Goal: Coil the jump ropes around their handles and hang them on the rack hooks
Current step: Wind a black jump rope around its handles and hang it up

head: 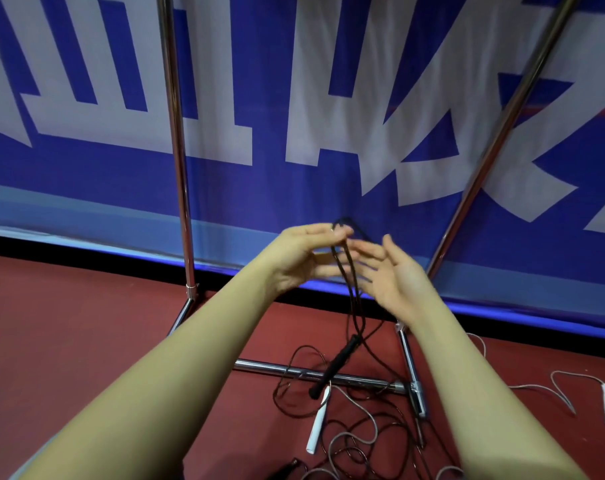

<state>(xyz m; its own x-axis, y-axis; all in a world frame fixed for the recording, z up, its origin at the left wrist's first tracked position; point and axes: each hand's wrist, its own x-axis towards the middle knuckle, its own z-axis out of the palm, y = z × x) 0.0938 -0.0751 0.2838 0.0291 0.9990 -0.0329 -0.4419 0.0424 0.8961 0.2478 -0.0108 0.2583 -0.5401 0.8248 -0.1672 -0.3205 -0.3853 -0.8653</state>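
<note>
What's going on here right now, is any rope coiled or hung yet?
Not yet. The left hand pinches loops of the black jump rope at chest height while the right hand is open beside the strands. Its black handle dangles above the rack's base bar. White handles and loose cords lie tangled on the red floor. No hooks are in view.

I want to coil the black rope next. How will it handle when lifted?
Probably floppy: the black rope hangs limp from the left hand in loose strands. Its black handle dangles at a tilt and may swing. The cord looks thin, so likely light.
</note>
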